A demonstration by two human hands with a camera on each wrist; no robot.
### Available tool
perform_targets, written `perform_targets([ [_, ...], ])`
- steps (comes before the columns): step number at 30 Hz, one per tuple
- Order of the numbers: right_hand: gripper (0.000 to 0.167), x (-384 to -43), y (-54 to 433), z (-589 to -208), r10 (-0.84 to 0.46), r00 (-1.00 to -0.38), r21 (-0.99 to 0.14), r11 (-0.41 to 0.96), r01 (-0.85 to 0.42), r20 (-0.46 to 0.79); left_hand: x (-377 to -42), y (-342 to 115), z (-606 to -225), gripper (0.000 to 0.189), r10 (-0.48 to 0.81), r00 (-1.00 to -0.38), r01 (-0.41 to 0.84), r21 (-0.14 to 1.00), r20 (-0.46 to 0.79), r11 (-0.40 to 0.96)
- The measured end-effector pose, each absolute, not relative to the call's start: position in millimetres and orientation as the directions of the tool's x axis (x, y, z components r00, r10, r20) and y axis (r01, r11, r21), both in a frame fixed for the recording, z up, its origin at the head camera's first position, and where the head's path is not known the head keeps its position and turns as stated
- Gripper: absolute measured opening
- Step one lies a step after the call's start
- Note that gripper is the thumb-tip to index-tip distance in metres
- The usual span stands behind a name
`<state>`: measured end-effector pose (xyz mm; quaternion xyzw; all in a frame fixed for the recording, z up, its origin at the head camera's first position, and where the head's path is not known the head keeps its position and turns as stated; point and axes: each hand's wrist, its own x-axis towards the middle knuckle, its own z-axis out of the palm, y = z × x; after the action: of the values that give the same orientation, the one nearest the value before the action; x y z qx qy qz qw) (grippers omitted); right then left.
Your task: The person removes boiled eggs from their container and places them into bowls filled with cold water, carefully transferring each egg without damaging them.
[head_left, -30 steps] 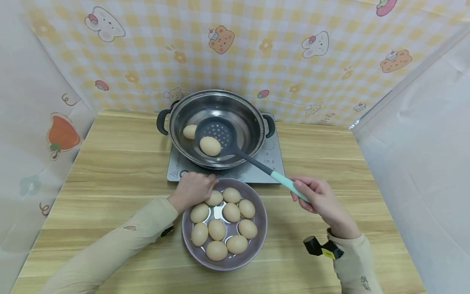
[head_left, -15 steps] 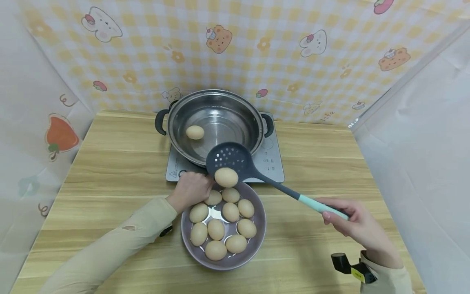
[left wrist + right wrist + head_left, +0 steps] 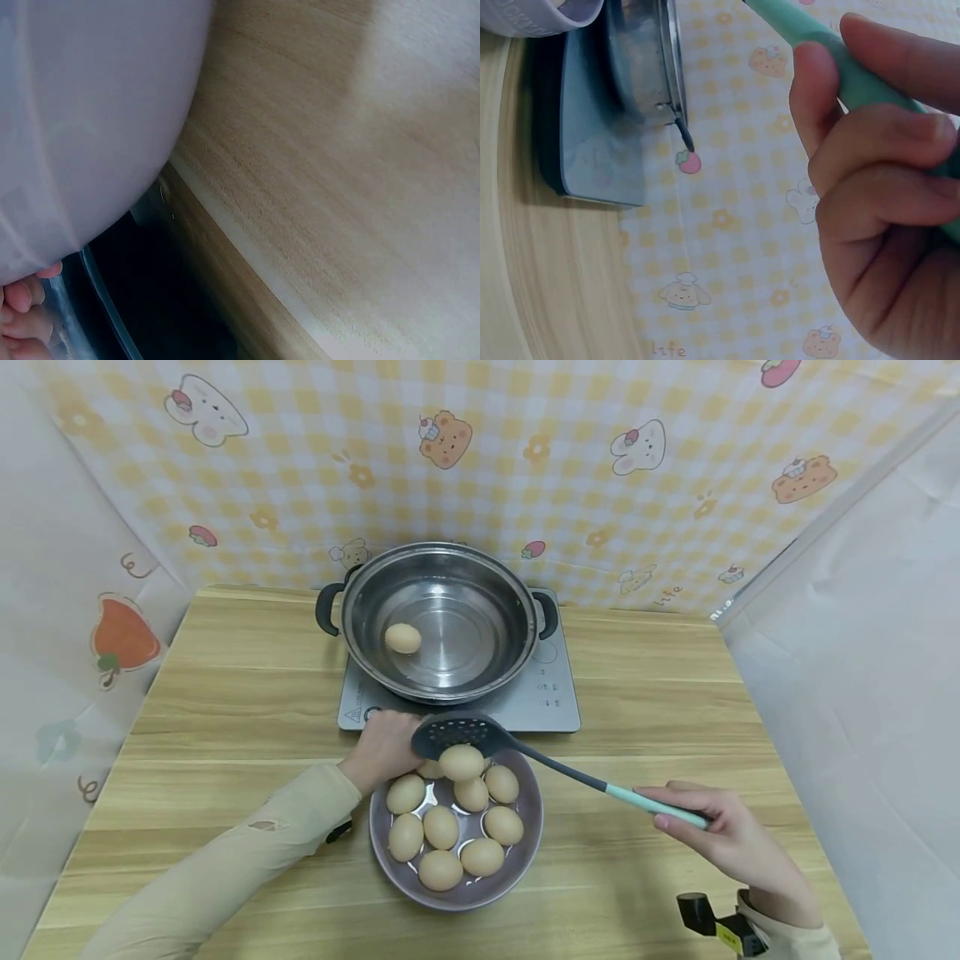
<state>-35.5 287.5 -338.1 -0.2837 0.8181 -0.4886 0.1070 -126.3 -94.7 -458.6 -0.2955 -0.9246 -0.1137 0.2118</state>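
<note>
My left hand (image 3: pixel 390 746) grips the upper-left rim of a mauve bowl (image 3: pixel 531 852) holding several brown eggs (image 3: pixel 441 827); the left wrist view shows fingertips under the bowl's side. My right hand (image 3: pixel 731 839) holds the mint-green handle of a dark slotted skimmer (image 3: pixel 491 737), fingers curled round it in the right wrist view. The skimmer's head is tilted over the bowl's far rim. One egg (image 3: pixel 461 763) lies at its lower edge, above the bowl's eggs; whether it touches them cannot be told. Another egg (image 3: pixel 402 638) sits in the steel pot (image 3: pixel 450 668).
The two-handled pot stands on a flat induction cooker (image 3: pixel 551 697) behind the bowl. A wooden table (image 3: pixel 247 693) lies under everything. A yellow checked cloth (image 3: pixel 487 485) hangs at the back, with white sheeting (image 3: pixel 847 635) at the sides.
My right hand has drawn the skimmer, with an egg on it, out of the pot, toward me and right, to the bowl. The egg left in the pot has shifted slightly. My left hand stays put.
</note>
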Motion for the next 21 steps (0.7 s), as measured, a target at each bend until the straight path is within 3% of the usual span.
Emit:
perform_targets([
  [8, 0.047, -42, 286, -346, -0.599, -0.744, -0.857, 0.177, -0.484, 0.296, -127, -97, -458, 0.021, 0.536, -0.71, 0.639, 0.098, 0.457, 0.763],
  [13, 0.046, -44, 285, -340, -0.581, -0.778, -0.846, 0.267, -0.461, 0.241, -127, -95, -460, 0.018, 0.487, -0.718, 0.608, 0.108, 0.498, 0.786],
  [16, 0.043, -45, 281, -337, -0.552, -0.815, -0.847, 0.335, -0.412, 0.177, -129, -93, -461, 0.025, 0.486, -0.708, 0.598, 0.068, 0.512, 0.798],
  [21, 0.034, -52, 269, -336, -0.492, -0.86, -0.904, 0.297, -0.308, 0.131, -130, -93, -463, 0.037, 0.53, -0.686, 0.602, -0.022, 0.498, 0.798],
])
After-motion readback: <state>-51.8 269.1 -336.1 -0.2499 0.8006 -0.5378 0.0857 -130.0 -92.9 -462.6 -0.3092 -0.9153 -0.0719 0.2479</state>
